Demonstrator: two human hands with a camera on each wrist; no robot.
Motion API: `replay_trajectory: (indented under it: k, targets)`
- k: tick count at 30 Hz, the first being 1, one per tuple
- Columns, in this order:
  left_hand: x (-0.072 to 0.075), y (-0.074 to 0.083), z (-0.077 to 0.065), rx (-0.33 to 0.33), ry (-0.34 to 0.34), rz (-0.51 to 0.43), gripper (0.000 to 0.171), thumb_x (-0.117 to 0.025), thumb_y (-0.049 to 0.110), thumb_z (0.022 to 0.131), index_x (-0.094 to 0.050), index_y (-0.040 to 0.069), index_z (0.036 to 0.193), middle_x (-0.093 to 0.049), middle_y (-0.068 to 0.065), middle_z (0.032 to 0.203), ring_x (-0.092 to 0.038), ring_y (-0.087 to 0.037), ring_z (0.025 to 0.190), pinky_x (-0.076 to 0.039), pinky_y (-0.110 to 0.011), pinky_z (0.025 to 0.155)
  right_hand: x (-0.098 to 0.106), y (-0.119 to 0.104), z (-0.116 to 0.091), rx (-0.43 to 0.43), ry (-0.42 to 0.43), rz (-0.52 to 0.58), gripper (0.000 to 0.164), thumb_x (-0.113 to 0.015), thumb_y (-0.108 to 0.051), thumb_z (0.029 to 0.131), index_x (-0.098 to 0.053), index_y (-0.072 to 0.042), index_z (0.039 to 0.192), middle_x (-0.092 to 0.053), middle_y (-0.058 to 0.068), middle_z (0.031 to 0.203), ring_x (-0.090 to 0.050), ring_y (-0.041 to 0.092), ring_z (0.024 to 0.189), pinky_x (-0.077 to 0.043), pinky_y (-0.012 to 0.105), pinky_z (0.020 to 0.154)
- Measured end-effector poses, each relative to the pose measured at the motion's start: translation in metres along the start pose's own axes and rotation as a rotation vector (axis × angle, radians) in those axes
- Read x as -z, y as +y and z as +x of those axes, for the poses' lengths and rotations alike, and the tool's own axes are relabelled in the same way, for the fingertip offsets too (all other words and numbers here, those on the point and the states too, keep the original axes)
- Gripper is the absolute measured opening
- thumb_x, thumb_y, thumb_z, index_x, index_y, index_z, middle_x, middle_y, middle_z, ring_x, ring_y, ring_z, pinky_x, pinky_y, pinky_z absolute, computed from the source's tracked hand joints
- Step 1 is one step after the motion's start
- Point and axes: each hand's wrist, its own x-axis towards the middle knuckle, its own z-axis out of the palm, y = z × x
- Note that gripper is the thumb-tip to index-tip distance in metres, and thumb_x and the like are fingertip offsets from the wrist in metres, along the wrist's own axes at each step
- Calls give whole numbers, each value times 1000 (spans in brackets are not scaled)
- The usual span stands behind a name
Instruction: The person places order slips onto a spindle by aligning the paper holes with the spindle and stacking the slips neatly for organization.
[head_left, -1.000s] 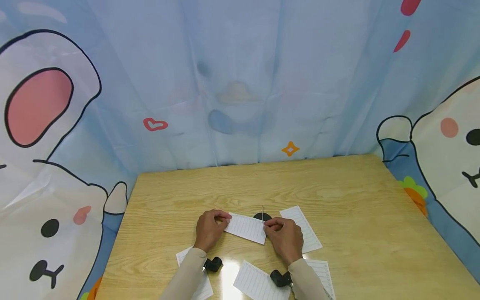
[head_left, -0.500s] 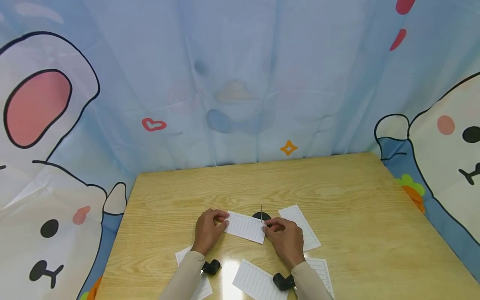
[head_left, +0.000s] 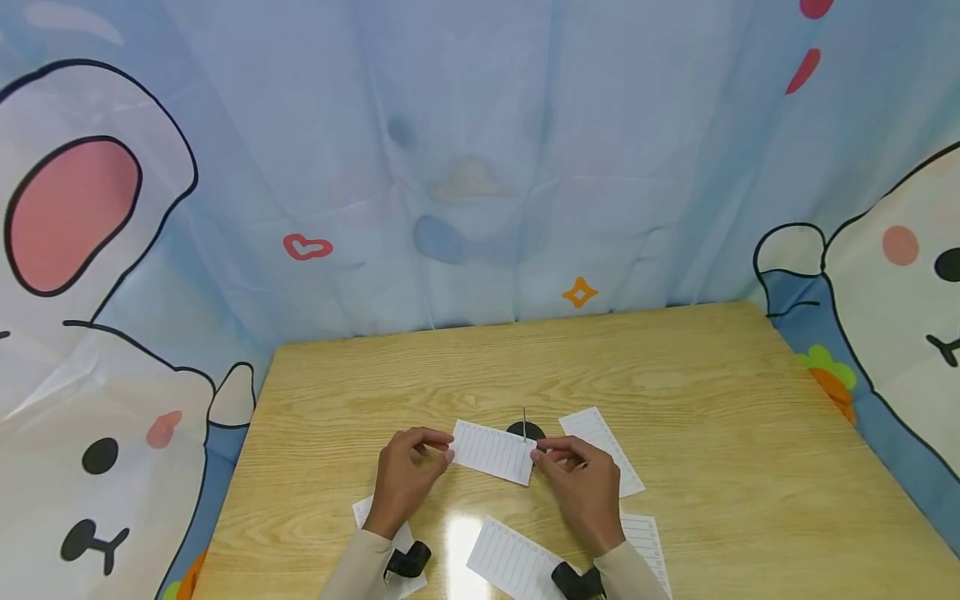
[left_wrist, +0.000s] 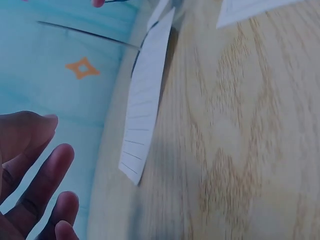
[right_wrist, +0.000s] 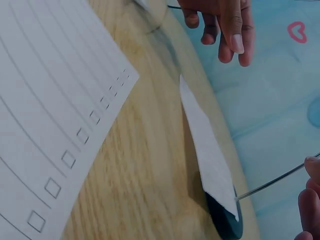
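Note:
A lined white sheet of paper (head_left: pixel 491 454) is stuck near its right end on the thin metal spike (head_left: pixel 524 423) of a paper spike with a round black base (left_wrist: pixel 134 67). In both wrist views the sheet sits low on the spike, near the base. My left hand (head_left: pixel 405 479) is just off the sheet's left end, its fingers loosely bent and holding nothing. My right hand (head_left: pixel 588 492) is by the right end. In the right wrist view its fingertips (right_wrist: pixel 311 200) are apart from the paper, near the upper spike.
Several more lined sheets lie on the wooden table (head_left: pixel 337 400): one sheet (head_left: pixel 600 446) behind my right hand, another (head_left: pixel 513 554) in front, others partly under my forearms. Black wrist cameras (head_left: pixel 408 560) hang below both wrists. A blue cartoon curtain (head_left: pixel 480 167) stands behind the table.
My left hand has let go of the sheet and drawn back to the left. My right hand has loosened and shifted slightly right. The sheet stays on the spike.

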Motion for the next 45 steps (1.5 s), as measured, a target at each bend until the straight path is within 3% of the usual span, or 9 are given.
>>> replay_trajectory:
  k: [9,16,27,35,41,45]
  targets:
    - [0,11,-17,10,-69,-91,17,-84,18,92,-81,22,109,-74,10,107,-59,-23,98,-50,-26,72,19,-9,-14,27,20,82,15,-93,-16,83,-85,-19,95,-74,-4,78,-60,11,70,-45,23,65]
    - [-4,11,-30,2,-118,-104,21,-87,19,89,-80,24,108,-73,10,111,-60,-22,100,-50,-28,77,34,-11,-30,60,29,58,19,-94,-14,81,-84,-24,95,-75,-7,79,-61,9,73,-45,22,70]
    - [-11,3,-43,21,-185,-105,26,-91,23,84,-80,29,106,-70,7,109,-58,-27,99,-47,-27,76,42,1,-58,-69,35,-15,24,-95,-11,78,-83,-23,95,-74,-7,80,-61,9,74,-44,24,70]
    - [-14,-4,-48,11,-199,-106,31,-94,27,80,-80,35,106,-71,3,106,-57,-26,97,-46,-27,76,44,11,-75,-4,73,-91,27,-98,-12,73,-83,-25,91,-74,-12,78,-59,9,71,-40,25,64]
    - [-16,-8,-51,-5,-216,-109,31,-94,29,79,-80,33,106,-72,7,107,-57,-26,96,-47,-24,74,44,19,-81,35,87,-104,34,-99,-8,68,-83,-28,89,-72,-16,76,-58,6,68,-39,23,60]
    - [-18,-11,-53,-32,-222,-113,30,-93,27,79,-80,32,105,-75,9,108,-57,-24,96,-48,-25,80,44,24,-84,53,89,-116,35,-100,-5,64,-83,-26,86,-72,-16,74,-55,7,67,-39,23,61]
